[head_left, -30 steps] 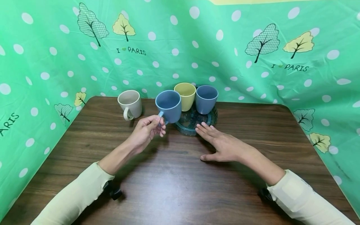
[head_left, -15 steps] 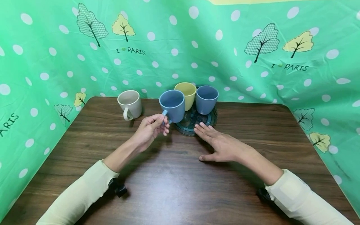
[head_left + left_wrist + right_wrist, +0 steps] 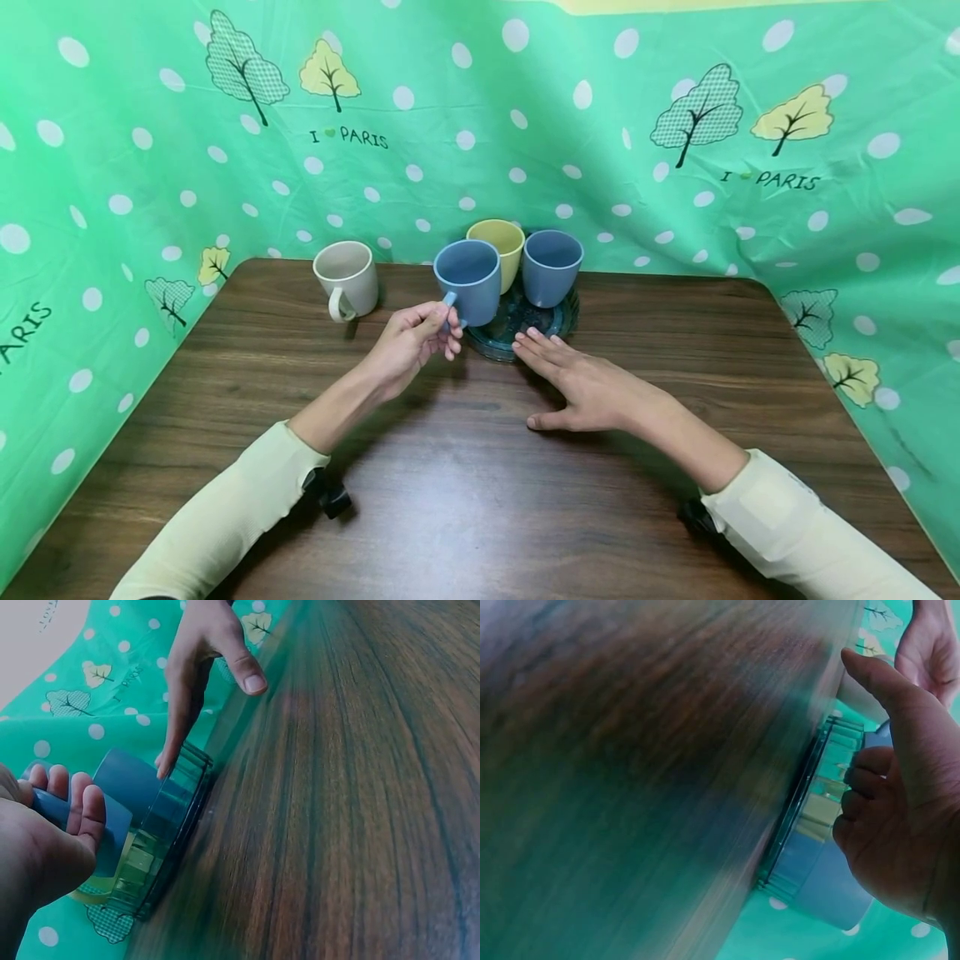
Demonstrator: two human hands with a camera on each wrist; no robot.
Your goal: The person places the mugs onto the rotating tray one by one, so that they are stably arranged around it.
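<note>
My left hand (image 3: 411,343) pinches the handle of a blue mug (image 3: 477,292), which is upright and overlaps the left side of a round, see-through teal tray (image 3: 528,318). In the left wrist view the held mug (image 3: 112,838) appears over the tray's wall. On the tray stand a yellow mug (image 3: 512,268), partly hidden behind the held one, and a second blue mug (image 3: 551,282) to its right. My right hand (image 3: 588,385) has its fingers extended, fingertips right at the tray's front rim and thumb apart. The right wrist view shows that hand (image 3: 915,795) beside the tray wall (image 3: 799,840).
An off-white mug (image 3: 356,282) stands on the dark wooden table (image 3: 465,492) to the left of the tray, its handle facing forward. A green dotted cloth (image 3: 465,100) hangs close behind the table's back edge and along both sides.
My left hand has carried the blue mug rightward, further over the tray and in front of the yellow mug. The right hand has shifted slightly left along the rim.
</note>
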